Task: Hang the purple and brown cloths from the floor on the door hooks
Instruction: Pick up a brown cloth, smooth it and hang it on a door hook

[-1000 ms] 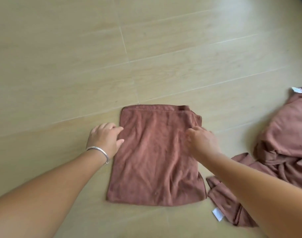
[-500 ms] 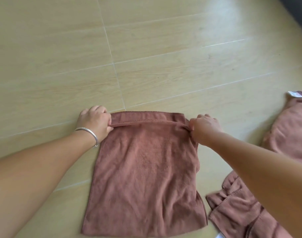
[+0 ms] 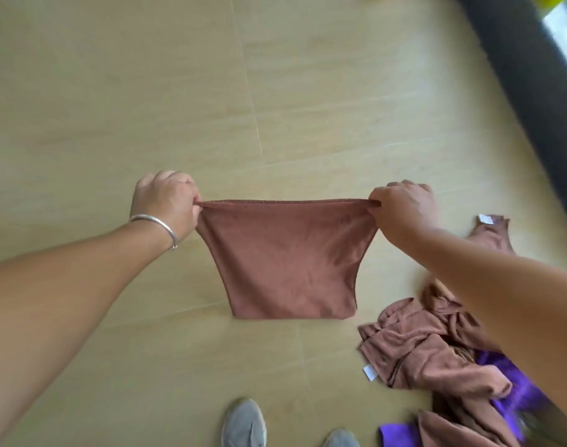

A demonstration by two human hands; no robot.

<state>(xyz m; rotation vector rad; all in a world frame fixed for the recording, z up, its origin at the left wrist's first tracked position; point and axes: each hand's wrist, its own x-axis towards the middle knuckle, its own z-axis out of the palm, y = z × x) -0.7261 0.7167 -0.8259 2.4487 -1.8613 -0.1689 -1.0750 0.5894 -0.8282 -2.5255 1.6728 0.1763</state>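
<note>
**Above the floor: folded brown cloth held taut by two corners**

Over the middle of the pale tiled floor (image 3: 179, 91), folded brown cloth (image 3: 288, 262) stretched between both hands, hanging free. Top hem pulled straight and level; sides tapering inward toward a flat lower edge. Cannot tell whether the lower edge brushes the floor or hangs just clear.

Left hand (image 3: 164, 203): fingers curled, pinching the cloth's upper left corner. Silver bangle (image 3: 154, 225) on that wrist.

Right hand (image 3: 404, 211): fingers curled, pinching the upper right corner. Forearm crossing over the heap below it.

Toward the floor's right edge, near side: rumpled pile of brown cloths (image 3: 433, 356), several layers, white labels showing at two spots. Purple cloth (image 3: 514, 385) partly buried under the pile, blurred; another purple cloth piece (image 3: 396, 435) at the near edge, beside the brown folds. Pile well apart from the held cloth, not touching it.

Near edge of floor, centre: two grey shoes (image 3: 245, 424), toes pointing away.

Far right corner: dark band (image 3: 533, 91) running diagonally along the floor's edge, bright strip beyond it. Detail there too blurred to read.
</note>
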